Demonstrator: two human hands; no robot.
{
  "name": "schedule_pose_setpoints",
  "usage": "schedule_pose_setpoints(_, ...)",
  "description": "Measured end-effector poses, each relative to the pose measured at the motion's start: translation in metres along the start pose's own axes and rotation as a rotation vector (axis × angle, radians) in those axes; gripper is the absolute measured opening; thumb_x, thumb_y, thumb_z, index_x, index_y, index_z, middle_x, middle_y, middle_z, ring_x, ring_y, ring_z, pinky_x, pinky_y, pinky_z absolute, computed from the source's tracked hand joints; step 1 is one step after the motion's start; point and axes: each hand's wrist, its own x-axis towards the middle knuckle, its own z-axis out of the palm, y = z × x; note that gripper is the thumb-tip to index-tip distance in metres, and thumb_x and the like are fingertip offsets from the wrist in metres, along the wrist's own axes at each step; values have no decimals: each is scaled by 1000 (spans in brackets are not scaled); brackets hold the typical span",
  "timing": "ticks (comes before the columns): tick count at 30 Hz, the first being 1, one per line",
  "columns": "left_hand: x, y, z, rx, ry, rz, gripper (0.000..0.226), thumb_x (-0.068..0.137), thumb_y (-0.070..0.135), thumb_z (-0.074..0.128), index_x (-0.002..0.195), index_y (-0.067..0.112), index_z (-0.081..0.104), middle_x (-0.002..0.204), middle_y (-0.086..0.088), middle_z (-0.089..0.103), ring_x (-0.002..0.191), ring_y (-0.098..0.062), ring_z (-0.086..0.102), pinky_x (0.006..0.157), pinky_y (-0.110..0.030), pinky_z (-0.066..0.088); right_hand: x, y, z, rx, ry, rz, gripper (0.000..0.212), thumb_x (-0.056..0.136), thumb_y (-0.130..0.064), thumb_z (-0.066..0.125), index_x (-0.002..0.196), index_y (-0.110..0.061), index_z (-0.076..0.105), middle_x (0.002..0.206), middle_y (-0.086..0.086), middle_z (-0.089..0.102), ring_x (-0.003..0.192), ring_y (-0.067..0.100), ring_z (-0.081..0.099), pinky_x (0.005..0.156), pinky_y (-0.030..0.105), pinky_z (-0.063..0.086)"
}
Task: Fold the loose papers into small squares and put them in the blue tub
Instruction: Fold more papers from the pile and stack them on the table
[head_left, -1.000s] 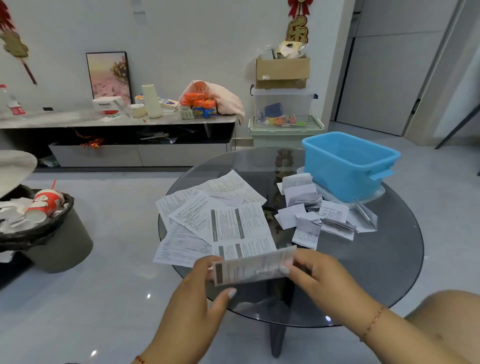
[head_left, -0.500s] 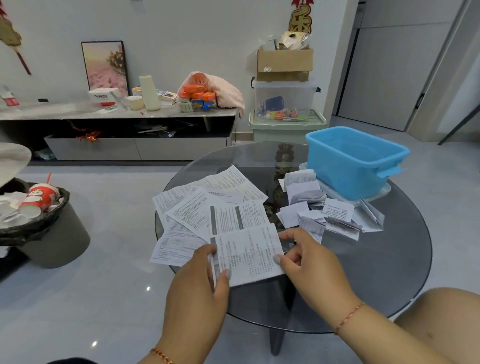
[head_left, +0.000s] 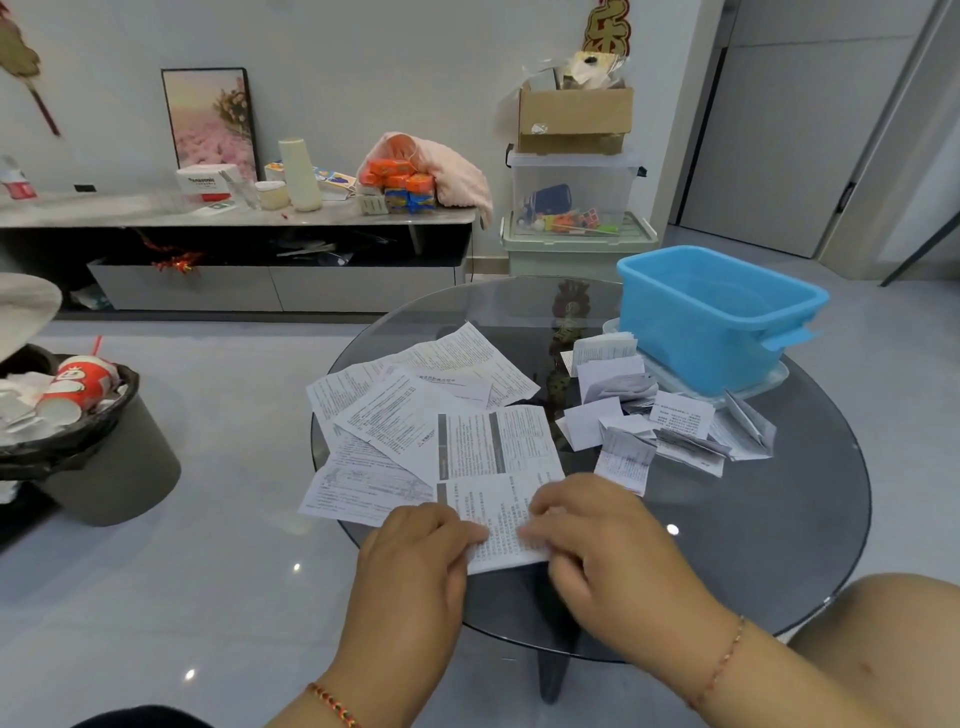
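We see both hands on one white printed paper sheet (head_left: 501, 525) at the near edge of the round dark glass table (head_left: 779, 545). The left hand (head_left: 415, 551) lies on its left side and the right hand (head_left: 597, 540) on its right side; the fingers are bent down onto the sheet and press it, and the printed middle shows between them. Just behind it lies the spread of loose white printed papers (head_left: 415, 415). To the right, near the right hand, is a heap of small folded paper squares (head_left: 649, 415). Behind this heap stands the light blue plastic tub (head_left: 717, 317).
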Motion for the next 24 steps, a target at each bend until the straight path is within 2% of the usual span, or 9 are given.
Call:
schedule_pose_setpoints(4,-4,1,-5,32,-4,90,25,87,30,45,93,26,69,91,15,63,87,-7,54,74,-25,43,-13,-7,0,-20,-166,-44,31,75,-29,49,96,-24,71,98,-12,64,88,11,61,73,29,54)
schedule_pose_setpoints(8,-19,8,-2,207,-42,265,56,98,42,23,101,19,74,101,6,71,96,-14,66,95,-38,36,-19,-7,0,-63,-203,-67,39,75,-35,51,108,-23,68,107,-9,64,97,14,62,79,29,54)
schedule_pose_setpoints(11,-26,8,1,316,-89,278,60,98,46,22,106,16,73,106,2,71,101,-15,67,97,-45,33,-28,-8,2,-133,-248,-89,47,77,-42,49,117,-23,66,118,-6,64,111,16,60,90,31,52)
schedule_pose_setpoints(14,-25,10,-2,365,-112,290,49,85,47,42,107,16,73,107,1,71,102,-16,67,97,-46,33,-30,-11,3,-169,-248,-92,46,78,-43,47,115,-23,68,118,-5,65,112,16,60,91,32,51)
schedule_pose_setpoints(16,-24,12,-3,371,-132,270,48,80,47,44,104,18,74,106,3,71,101,-15,67,97,-45,33,-30,-13,2,-192,-220,-75,44,77,-41,47,109,-22,71,112,-5,66,107,16,62,85,30,53)
schedule_pose_setpoints(18,-24,12,-2,361,-137,259,48,85,48,41,104,19,73,106,3,71,101,-15,67,96,-44,33,-31,-14,0,-194,-193,-45,40,77,-39,48,101,-20,73,102,-6,66,95,16,64,75,28,53)
schedule_pose_setpoints(20,-26,10,-2,323,-139,234,53,95,48,29,105,20,73,108,4,70,103,-15,66,97,-42,35,-31,-13,-4,-153,-149,-7,32,78,-38,49,94,-21,72,95,-8,64,86,14,62,68,29,53)
schedule_pose_setpoints(22,-26,11,-4,268,-153,194,61,97,49,18,105,23,72,109,5,69,103,-15,65,98,-38,43,-26,-10,-9,-88,-93,50,29,81,-38,48,90,-23,71,94,-10,63,85,13,61,68,30,54)
schedule_pose_setpoints(24,-25,13,-7,256,-176,161,61,97,50,17,104,25,72,109,7,68,102,-14,65,90,-33,50,-15,-6,-11,-68,-13,89,33,81,-40,48,99,-22,69,100,-8,64,91,15,61,76,30,53)
